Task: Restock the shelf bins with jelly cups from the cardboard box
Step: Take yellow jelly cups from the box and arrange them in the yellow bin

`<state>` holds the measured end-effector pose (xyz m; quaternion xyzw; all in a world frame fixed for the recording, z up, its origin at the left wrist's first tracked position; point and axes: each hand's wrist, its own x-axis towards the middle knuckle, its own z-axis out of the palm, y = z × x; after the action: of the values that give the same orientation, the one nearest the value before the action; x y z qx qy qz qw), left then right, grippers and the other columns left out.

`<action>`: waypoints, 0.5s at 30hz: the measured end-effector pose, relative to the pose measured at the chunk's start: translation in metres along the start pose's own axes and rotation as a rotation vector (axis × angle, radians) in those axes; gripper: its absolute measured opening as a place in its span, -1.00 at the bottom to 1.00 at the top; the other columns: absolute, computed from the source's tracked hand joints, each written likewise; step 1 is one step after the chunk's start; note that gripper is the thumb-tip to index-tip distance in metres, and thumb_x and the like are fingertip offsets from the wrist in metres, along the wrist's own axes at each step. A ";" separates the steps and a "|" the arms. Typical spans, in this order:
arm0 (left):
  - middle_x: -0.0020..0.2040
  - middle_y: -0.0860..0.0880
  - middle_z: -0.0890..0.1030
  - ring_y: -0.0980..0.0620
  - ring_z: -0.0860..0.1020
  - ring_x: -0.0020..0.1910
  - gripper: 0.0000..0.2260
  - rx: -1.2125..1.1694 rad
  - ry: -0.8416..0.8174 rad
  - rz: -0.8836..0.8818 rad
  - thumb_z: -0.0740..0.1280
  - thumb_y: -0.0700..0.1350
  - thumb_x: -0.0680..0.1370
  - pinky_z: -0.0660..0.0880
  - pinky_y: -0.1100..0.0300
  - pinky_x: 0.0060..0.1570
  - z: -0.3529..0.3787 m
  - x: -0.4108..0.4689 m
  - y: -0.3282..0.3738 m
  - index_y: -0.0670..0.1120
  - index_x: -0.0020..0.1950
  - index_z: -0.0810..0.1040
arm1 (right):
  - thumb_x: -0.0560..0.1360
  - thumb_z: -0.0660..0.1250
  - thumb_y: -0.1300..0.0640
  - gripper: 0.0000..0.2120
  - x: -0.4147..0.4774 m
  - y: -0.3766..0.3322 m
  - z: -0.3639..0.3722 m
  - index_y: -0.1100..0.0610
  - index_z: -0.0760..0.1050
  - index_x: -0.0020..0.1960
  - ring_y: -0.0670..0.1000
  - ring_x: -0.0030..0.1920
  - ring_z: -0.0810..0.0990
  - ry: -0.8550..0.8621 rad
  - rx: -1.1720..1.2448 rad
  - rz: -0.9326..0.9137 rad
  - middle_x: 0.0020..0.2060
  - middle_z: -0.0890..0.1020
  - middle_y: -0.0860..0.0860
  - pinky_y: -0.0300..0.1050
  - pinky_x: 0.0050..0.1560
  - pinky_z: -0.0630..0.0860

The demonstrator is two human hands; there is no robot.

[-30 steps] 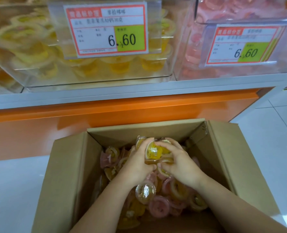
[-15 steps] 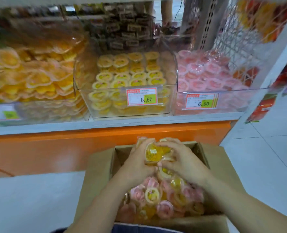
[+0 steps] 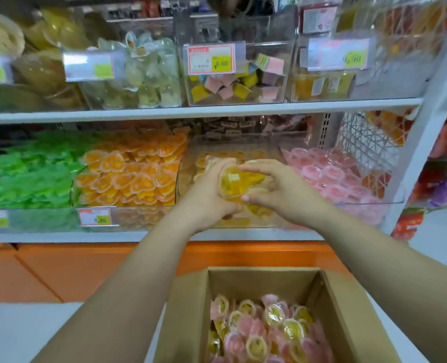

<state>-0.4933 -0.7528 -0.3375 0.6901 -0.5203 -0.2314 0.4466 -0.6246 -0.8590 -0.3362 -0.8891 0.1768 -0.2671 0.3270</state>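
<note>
The handful should go over the front wall of the clear plastic bin of yellow cups (image 3: 182,166) and be lowered before release, so none roll off. The left hand (image 3: 206,197) and right hand (image 3: 280,195) are cupped together, clamped round a cluster of round yellow plastic jelly cups (image 3: 236,180) held between the palms at that bin's mouth. The brown cardboard box (image 3: 188,318) below the bin holds more.
</note>
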 end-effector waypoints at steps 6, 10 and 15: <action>0.19 -0.05 0.44 -0.05 0.54 0.06 -0.28 0.049 0.116 -0.053 0.46 -0.32 0.38 0.60 0.01 -0.09 -0.022 0.057 -0.015 0.08 0.43 0.25 | 0.39 0.47 0.27 -0.52 0.071 0.013 -0.002 0.05 0.51 0.27 -0.45 -0.24 0.47 -0.113 0.062 -0.007 -0.11 0.51 -0.30 -0.22 0.06 0.41; 0.17 -0.06 0.50 0.02 0.53 -0.01 -0.29 0.022 0.121 -0.146 0.48 -0.31 0.36 0.54 0.13 -0.11 -0.021 0.080 -0.045 0.07 0.41 0.27 | 0.40 0.47 0.26 -0.52 0.099 0.039 0.012 0.05 0.50 0.29 -0.40 -0.28 0.49 -0.218 0.068 0.022 -0.09 0.54 -0.20 -0.27 0.01 0.43; 0.22 -0.02 0.49 0.01 0.49 0.09 -0.35 0.107 0.144 -0.231 0.46 -0.23 0.41 0.44 0.18 0.02 -0.015 0.091 -0.070 0.10 0.42 0.28 | 0.41 0.46 0.26 -0.55 0.116 0.063 0.025 0.01 0.51 0.25 -0.14 -0.31 0.49 -0.322 0.046 0.057 -0.21 0.58 -0.14 -0.11 -0.07 0.52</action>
<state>-0.4139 -0.8272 -0.3771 0.7829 -0.4158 -0.2031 0.4159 -0.5263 -0.9493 -0.3533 -0.9073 0.1410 -0.1160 0.3788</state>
